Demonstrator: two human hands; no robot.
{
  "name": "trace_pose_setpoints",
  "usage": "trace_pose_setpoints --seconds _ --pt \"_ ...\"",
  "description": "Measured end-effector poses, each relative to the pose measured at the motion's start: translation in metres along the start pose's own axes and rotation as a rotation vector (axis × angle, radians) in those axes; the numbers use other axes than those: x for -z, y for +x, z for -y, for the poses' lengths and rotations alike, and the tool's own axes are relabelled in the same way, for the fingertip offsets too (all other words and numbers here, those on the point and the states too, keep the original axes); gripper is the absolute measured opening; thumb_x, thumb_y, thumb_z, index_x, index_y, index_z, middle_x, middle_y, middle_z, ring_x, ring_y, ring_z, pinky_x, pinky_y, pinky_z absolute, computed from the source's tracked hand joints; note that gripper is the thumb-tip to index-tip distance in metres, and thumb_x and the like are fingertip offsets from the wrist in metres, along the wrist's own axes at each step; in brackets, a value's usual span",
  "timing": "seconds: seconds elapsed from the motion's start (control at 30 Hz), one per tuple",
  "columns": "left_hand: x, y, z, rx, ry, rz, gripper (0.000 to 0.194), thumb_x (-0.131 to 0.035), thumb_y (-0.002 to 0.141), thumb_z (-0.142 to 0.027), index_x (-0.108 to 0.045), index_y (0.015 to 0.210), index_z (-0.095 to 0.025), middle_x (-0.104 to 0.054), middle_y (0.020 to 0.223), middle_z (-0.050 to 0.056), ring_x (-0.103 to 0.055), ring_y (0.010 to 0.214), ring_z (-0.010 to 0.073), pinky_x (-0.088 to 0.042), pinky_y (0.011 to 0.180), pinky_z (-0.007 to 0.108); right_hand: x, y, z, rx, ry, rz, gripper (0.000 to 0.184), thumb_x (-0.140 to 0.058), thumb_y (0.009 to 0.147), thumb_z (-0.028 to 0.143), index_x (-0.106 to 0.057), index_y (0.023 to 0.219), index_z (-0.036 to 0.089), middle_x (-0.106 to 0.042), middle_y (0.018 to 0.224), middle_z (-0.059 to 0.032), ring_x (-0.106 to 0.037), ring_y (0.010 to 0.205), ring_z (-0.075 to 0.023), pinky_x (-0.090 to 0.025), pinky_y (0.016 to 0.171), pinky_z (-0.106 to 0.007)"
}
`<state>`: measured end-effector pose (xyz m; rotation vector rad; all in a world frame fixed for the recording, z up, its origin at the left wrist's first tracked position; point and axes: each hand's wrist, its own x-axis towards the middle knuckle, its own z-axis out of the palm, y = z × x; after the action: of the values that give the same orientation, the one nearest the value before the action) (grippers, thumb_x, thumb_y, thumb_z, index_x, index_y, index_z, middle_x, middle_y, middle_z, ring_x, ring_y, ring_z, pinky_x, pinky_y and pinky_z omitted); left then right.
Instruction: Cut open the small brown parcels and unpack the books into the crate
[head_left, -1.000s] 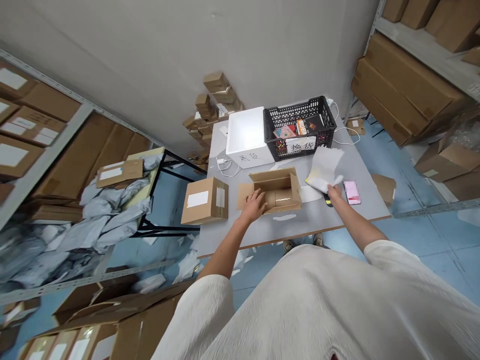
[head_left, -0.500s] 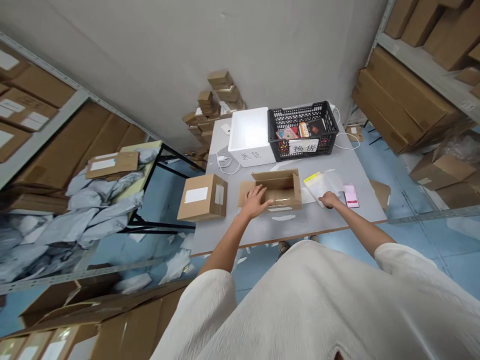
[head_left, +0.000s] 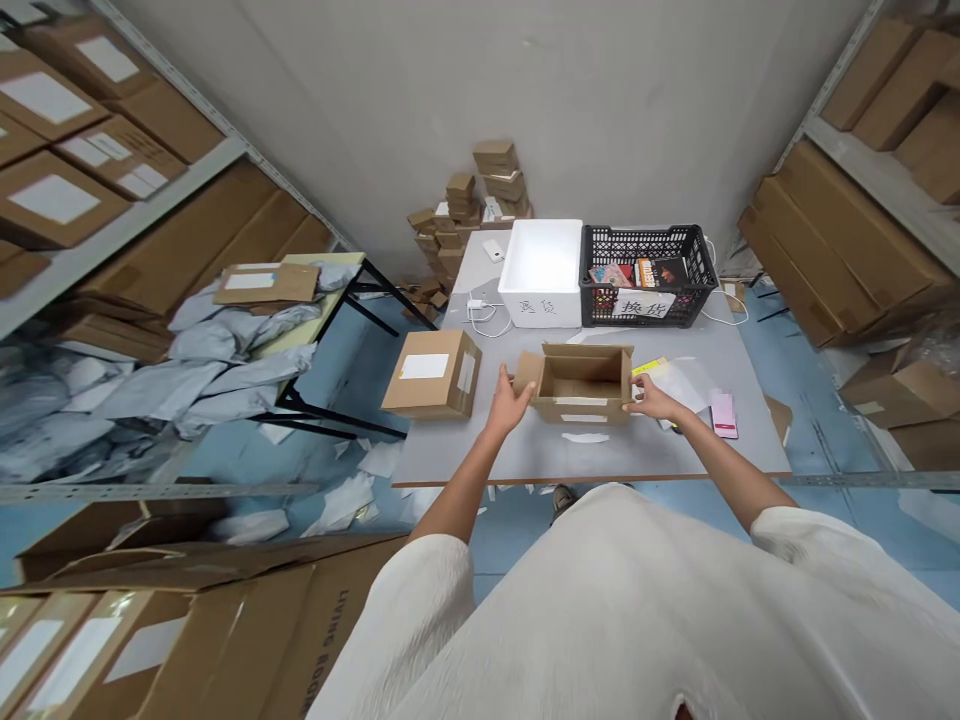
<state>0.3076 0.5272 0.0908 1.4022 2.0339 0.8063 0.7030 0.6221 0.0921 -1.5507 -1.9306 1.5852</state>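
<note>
An open cardboard box (head_left: 581, 410) is on the grey table between my two hands, its opening facing up and its inside bare where I can see it. My left hand (head_left: 513, 400) is at the box's left end, fingers closed around the raised left flap. At the opposite end, my right hand (head_left: 651, 400) pinches the right wall. Partly behind my right hand lies a flat package in clear wrap with a yellow edge (head_left: 676, 385). A phone with a pink screen (head_left: 724, 412) rests to its right.
A closed cardboard box (head_left: 431, 375) sits left on the table (head_left: 480, 462). Behind are a white foam box (head_left: 540, 305) and a black crate (head_left: 649, 318) holding books. Grey mailer bags (head_left: 217, 345) pile up on a side table. Loaded shelves flank both sides.
My right hand has left the wrapped package and taken the box's right wall. My left hand has shifted from inside the box to its left flap. The box now shows more of its front.
</note>
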Motion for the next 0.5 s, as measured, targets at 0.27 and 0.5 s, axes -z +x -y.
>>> trace_pose_setpoints --seconds 0.27,0.5 --pt "-0.018 -0.011 0.009 -0.149 -0.015 0.211 0.09 -0.072 0.098 -0.042 -0.031 0.177 -0.027 -0.064 0.161 0.013 -0.067 0.14 0.0304 -0.056 0.115 0.044 -0.013 -0.006 0.013 0.018 0.145 -0.003 0.092 -0.093 0.079 0.045 -0.052 0.16 0.029 -0.051 0.17 -0.0185 -0.071 0.129 -0.0348 -0.062 0.106 -0.051" --pt "-0.023 -0.005 0.018 -0.308 0.082 0.209 0.069 -0.054 0.106 -0.03 -0.041 0.174 -0.029 -0.055 0.17 0.008 -0.057 0.152 0.0293 -0.053 0.121 0.046 -0.022 0.003 0.016 0.082 0.042 -0.155 0.076 -0.087 0.076 0.027 -0.067 0.15 0.026 -0.061 0.164 -0.0119 -0.053 0.155 -0.0363 -0.046 0.128 -0.056"
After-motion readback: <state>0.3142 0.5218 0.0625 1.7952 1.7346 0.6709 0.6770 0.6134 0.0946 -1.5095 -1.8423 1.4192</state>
